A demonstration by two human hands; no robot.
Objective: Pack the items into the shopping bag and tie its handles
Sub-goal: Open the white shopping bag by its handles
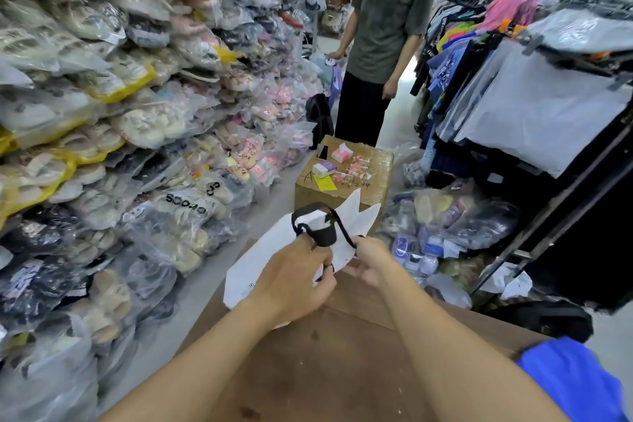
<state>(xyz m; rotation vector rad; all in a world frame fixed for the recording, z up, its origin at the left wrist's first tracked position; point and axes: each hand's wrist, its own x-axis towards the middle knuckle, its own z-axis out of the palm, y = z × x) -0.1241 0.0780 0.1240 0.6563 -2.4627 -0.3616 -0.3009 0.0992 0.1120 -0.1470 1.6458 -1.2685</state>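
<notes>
A white paper shopping bag [255, 265] with black ribbon handles [320, 226] is held above a brown wooden table [342, 353]. My left hand [294, 279] grips the bag's top, with a handle loop around its fingers. My right hand [368, 260] pinches the other black handle strand beside it. On a cardboard box [342, 195] beyond the bag lie small items: two tissue packs [323, 169], a yellow note [324, 183] and pink-and-white small pieces [354, 169]. What is inside the bag is hidden.
A tall wall of slippers in plastic bags [120, 113] fills the left. Clothes racks [531, 96] and bagged goods on the floor [452, 219] stand right. A person in a green shirt [387, 20] stands behind the box in the narrow grey aisle.
</notes>
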